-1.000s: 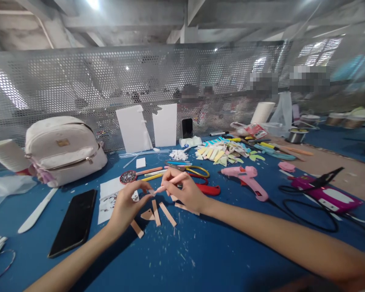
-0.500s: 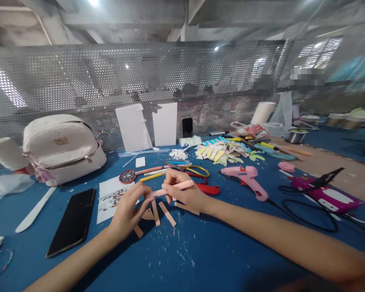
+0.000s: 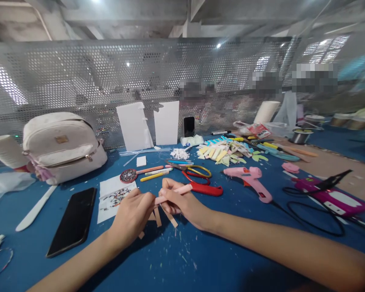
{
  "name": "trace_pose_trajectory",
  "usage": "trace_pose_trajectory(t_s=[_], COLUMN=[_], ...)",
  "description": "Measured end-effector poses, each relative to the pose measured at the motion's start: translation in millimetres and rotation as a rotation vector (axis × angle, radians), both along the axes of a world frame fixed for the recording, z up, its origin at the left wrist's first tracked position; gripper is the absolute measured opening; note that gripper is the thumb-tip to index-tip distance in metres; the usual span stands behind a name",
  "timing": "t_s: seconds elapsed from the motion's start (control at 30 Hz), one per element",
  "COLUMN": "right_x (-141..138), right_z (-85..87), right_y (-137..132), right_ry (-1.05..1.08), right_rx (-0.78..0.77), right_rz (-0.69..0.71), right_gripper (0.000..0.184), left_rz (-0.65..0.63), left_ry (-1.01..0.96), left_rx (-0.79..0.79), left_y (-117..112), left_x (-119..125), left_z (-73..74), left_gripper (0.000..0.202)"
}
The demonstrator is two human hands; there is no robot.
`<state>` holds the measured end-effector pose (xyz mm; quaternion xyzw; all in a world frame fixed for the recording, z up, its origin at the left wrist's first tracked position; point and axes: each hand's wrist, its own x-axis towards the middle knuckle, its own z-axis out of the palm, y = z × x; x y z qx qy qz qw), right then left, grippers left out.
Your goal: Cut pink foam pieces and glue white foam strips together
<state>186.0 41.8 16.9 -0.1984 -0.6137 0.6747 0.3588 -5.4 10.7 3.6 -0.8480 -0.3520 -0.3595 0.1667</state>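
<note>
My right hand [image 3: 182, 205] grips a thin pink stick-like tool [image 3: 177, 191] low over the blue table [image 3: 182, 259]. My left hand [image 3: 133, 217] is curled with its fingertips meeting the tool's near end; what they pinch is hidden. Peach-coloured strips [image 3: 170, 217] lie on the table right under both hands, partly covered by the left hand. Red-handled scissors [image 3: 203, 187] lie just beyond my right hand.
A black phone [image 3: 73, 221] and a white sheet with small beads [image 3: 114, 195] lie to the left. A white backpack [image 3: 61, 148] stands at the back left. A pink glue gun [image 3: 252, 181], black cable [image 3: 314, 217] and a heap of coloured cut pieces [image 3: 225, 151] are to the right.
Both hands have come down and nearer to me. The left hand has closed over the strips, and the pink tool has swung to lie nearly level.
</note>
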Motion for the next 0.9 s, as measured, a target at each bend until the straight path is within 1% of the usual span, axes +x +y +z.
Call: trace_pose_trajectory(t_s=[0.13, 0.23, 0.3, 0.4, 0.47, 0.53, 0.6, 0.7, 0.8, 0.9], right_x=[0.9, 2.1, 2.7, 2.9, 2.6, 2.3, 2.7, 5.0, 8.0, 9.8], right_z=[0.6, 2.9, 3.3, 0.2, -3.1, -4.8, -3.0, 5.3, 13.3, 15.6], right_y=[2.8, 6.4, 8.0, 6.9, 3.1, -2.5, -8.1, -11.1, -3.4, 8.1], right_ry=[0.01, 0.016, 0.016, 0.007, 0.001, 0.003, 0.01, 0.0, -0.021, -0.032], right_rx=[-0.017, 0.006, 0.028, 0.052, 0.06, 0.075, 0.106, 0.172, 0.253, 0.352], right_rz=[-0.01, -0.016, -0.014, 0.0, 0.014, 0.025, 0.027, 0.034, 0.049, 0.038], right_gripper=[0.039, 0.04, 0.04, 0.035, 0.027, 0.023, 0.023, 0.025, 0.026, 0.03], left_rz=[0.02, 0.038, 0.048, 0.049, 0.033, 0.008, -0.014, -0.023, 0.001, 0.041], left_ry=[0.058, 0.094, 0.112, 0.13, 0.142, 0.155, 0.163, 0.163, 0.152, 0.135], left_rx=[-0.005, -0.014, -0.024, -0.039, -0.048, -0.061, -0.074, -0.089, -0.096, -0.106], left_y=[1.0, 1.5, 1.4, 1.1, 0.3, -1.8, -5.4, -11.9, -15.8, -17.0], left_x=[2.2, 3.8, 4.3, 4.8, 5.4, 6.5, 8.1, 11.4, 15.0, 17.0], left_z=[3.7, 7.6, 10.2, 11.7, 10.4, 8.5, 8.5, 14.3, 22.2, 25.0], left_gripper=[0.036, 0.046, 0.046, 0.044, 0.042, 0.04, 0.04, 0.04, 0.041, 0.042])
